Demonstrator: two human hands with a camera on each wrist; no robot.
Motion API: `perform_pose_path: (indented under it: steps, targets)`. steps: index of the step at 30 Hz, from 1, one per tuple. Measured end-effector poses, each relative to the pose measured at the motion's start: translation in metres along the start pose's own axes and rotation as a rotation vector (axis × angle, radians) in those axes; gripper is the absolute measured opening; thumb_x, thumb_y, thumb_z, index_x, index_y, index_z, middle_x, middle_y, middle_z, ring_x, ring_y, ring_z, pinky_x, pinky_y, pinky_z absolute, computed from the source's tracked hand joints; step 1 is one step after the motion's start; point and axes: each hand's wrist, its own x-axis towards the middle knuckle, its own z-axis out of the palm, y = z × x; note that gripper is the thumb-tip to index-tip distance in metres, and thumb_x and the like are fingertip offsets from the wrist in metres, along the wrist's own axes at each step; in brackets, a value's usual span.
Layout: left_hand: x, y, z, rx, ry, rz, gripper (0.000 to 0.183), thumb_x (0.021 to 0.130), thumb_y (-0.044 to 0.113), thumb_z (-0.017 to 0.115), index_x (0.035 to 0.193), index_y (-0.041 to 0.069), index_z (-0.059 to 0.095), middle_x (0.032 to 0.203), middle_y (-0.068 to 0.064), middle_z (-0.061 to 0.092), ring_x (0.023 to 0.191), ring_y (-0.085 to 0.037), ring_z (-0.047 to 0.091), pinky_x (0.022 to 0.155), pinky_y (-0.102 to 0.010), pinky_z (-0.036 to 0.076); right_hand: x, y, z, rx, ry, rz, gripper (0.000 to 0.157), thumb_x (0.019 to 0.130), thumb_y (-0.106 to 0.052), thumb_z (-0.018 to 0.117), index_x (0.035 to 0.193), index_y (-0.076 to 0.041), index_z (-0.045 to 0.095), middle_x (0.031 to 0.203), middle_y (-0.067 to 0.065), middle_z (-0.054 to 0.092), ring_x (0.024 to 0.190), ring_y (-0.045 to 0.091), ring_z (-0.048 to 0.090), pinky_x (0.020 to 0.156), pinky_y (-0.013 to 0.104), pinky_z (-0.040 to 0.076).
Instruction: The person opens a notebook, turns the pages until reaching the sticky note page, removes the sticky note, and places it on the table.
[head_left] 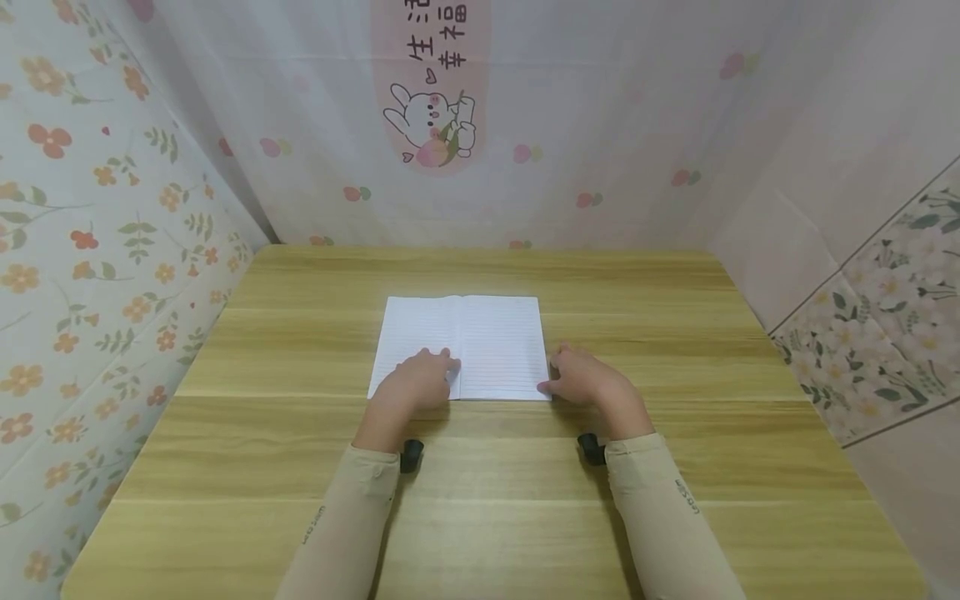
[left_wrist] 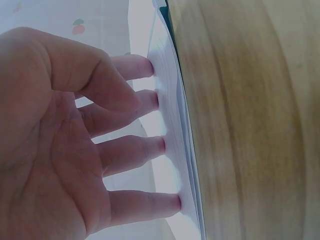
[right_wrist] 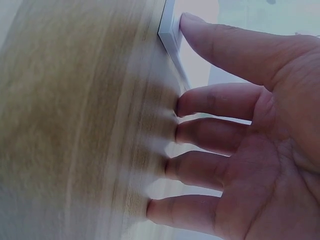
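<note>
A white-paged notebook [head_left: 501, 342] lies open on the bench [head_left: 495, 533]; faint lines rule both pages; its fold runs near to far.

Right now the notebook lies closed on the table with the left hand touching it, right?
Not quite: the head view shows the notebook lying open, not closed. It is on the table with the left hand touching it.

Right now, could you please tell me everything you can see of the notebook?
The notebook lies open on the wood-look table, its white, ruled, paper-looking pages meeting at a centre fold. The left hand rests its fingertips on the left page; the right hand has its thumb on the right page near one corner, other fingers beside the edge.
</note>
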Motion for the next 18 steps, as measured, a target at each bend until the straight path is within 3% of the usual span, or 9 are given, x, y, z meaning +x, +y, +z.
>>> perform_pose_path:
  steps: [5, 18]
  targets:
    - [-0.0016, 0.0010, -0.0019, 0.023, 0.004, 0.022, 0.052, 0.107, 0.009, 0.041, 0.157, 0.012, 0.053, 0.171, -0.016, 0.040, 0.158, -0.045, 0.037, 0.124, -0.067, 0.037, -0.0009, -0.0003, -0.0006, 0.004, -0.010, 0.006, 0.056, 0.106, -0.032, 0.066, 0.143, 0.010, 0.058, 0.167, 0.037, 0.032, 0.155, 0.053, 0.037, 0.124, 0.062, 0.038]
    - [-0.0009, 0.0001, -0.0017, 0.020, 0.011, 0.026, 0.052, 0.107, 0.009, 0.040, 0.157, 0.012, 0.053, 0.170, -0.017, 0.041, 0.157, -0.045, 0.039, 0.124, -0.062, 0.040, -0.0005, 0.0008, -0.0017, 0.012, -0.022, 0.012, 0.059, 0.107, -0.032, 0.065, 0.146, 0.011, 0.054, 0.167, 0.037, 0.031, 0.156, 0.053, 0.034, 0.126, 0.063, 0.035]
